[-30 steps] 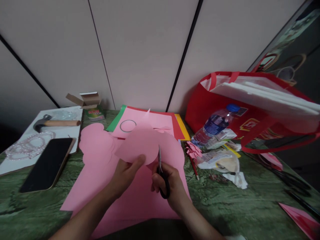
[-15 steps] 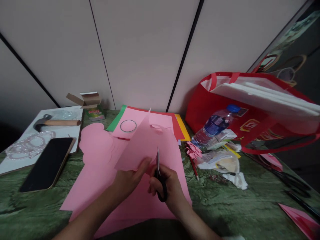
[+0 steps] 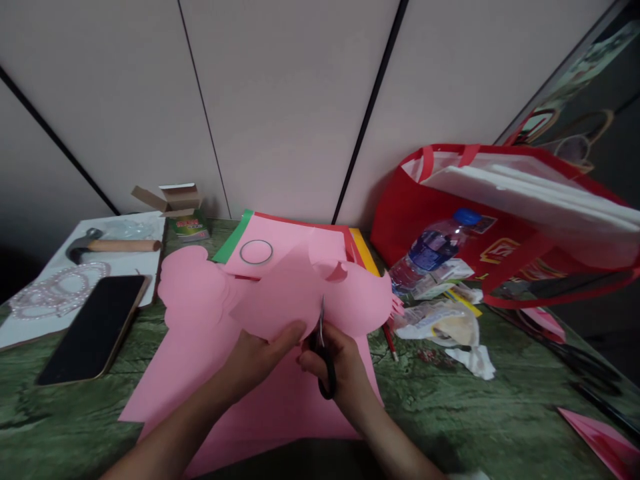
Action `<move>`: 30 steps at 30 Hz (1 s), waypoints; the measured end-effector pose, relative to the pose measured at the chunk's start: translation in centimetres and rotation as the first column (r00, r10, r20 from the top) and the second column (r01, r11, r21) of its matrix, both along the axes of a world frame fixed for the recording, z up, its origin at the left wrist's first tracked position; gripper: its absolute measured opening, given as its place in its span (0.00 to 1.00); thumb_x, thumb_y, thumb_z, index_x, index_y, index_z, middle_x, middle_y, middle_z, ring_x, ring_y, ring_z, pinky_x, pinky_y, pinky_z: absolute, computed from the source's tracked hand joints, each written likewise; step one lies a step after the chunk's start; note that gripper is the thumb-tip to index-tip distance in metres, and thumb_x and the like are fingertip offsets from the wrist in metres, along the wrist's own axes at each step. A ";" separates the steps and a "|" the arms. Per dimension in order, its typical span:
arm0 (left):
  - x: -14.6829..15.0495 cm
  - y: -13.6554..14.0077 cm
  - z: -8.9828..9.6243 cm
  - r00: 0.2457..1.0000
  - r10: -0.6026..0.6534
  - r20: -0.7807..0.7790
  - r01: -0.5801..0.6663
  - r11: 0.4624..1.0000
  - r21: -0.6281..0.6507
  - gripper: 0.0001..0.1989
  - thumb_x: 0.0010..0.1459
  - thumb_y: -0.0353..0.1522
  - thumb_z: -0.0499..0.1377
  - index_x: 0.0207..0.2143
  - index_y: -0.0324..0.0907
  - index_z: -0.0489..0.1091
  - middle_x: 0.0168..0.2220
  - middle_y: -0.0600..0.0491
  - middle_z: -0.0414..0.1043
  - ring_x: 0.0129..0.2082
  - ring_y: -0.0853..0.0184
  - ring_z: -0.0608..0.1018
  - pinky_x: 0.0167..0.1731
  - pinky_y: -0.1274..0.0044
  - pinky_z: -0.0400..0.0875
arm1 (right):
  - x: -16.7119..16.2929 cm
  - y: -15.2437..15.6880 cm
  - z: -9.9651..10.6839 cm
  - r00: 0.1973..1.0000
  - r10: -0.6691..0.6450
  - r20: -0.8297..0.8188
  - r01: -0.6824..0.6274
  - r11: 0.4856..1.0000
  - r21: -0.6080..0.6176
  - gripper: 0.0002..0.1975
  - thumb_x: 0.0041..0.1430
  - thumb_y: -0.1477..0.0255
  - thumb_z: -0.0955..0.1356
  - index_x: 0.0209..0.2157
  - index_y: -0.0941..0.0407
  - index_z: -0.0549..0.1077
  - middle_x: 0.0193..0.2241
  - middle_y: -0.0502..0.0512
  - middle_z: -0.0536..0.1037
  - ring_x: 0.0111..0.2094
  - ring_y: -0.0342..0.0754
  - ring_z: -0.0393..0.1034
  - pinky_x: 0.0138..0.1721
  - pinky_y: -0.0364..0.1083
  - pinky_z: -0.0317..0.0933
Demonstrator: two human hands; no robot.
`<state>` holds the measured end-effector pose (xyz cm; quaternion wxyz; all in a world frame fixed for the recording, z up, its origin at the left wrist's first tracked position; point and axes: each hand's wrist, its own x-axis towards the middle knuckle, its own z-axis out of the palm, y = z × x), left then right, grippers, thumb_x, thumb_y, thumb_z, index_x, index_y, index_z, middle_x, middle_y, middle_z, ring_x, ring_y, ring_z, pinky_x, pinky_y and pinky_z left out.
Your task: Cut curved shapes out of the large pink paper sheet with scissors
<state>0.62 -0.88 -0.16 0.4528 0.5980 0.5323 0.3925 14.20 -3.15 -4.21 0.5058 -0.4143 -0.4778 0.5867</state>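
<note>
My left hand (image 3: pixel 270 353) pinches a pink sheet of paper (image 3: pixel 280 297) by its lower edge, thumb on top. In my right hand (image 3: pixel 340 360) is a pair of black-handled scissors (image 3: pixel 327 370), fingers through the loops. The blades point away from me and lie at the sheet, where a cut runs between the left part and a flap bent out to the right. Beneath both hands lie larger pink sheets (image 3: pixel 200 393). To the left is a stack of pink paper pieces with scalloped edges (image 3: pixel 193 287).
A phone (image 3: pixel 95 330), a hammer (image 3: pixel 120 246) and beads (image 3: pixel 60 293) lie left. Behind are a small box (image 3: pixel 190 223) and coloured sheets with a ring (image 3: pixel 257 252). Rightward stand a bottle (image 3: pixel 425 253) and a red bag (image 3: pixel 425 180), with wrappers (image 3: pixel 435 323) and a red pencil (image 3: pixel 390 343).
The cut part of the pink sheet has swung out to the right and now partly covers the pink paper bits there. My right hand and the scissors have shifted slightly right.
</note>
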 end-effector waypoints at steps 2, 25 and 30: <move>0.1 0.0 0.2 1.000 0.002 -0.001 -0.002 1.000 -0.005 0.06 0.49 0.33 0.56 0.23 0.43 0.69 0.23 0.53 0.75 0.26 0.63 0.76 0.26 0.74 0.72 | 0.0 0.0 -0.1 1.000 0.002 -0.008 -0.003 1.000 -0.004 0.13 0.42 0.65 0.72 0.28 0.57 0.69 0.20 0.45 0.65 0.21 0.42 0.58 0.23 0.42 0.52; 0.2 -0.1 0.3 0.992 -0.043 0.115 0.047 0.999 -0.026 0.07 0.49 0.32 0.55 0.21 0.43 0.69 0.20 0.54 0.74 0.24 0.64 0.76 0.26 0.74 0.71 | 0.0 -0.1 0.1 1.000 0.019 -0.020 -0.020 0.999 -0.028 0.11 0.43 0.68 0.71 0.27 0.57 0.68 0.19 0.45 0.64 0.21 0.41 0.57 0.23 0.42 0.51; 0.2 0.0 0.4 0.996 -0.045 0.080 0.048 0.998 -0.042 0.08 0.49 0.32 0.54 0.19 0.42 0.68 0.19 0.54 0.73 0.23 0.64 0.76 0.25 0.75 0.71 | -0.1 0.0 0.5 1.000 0.003 -0.021 -0.004 1.000 -0.031 0.10 0.42 0.69 0.71 0.27 0.57 0.68 0.20 0.46 0.66 0.22 0.42 0.59 0.23 0.41 0.52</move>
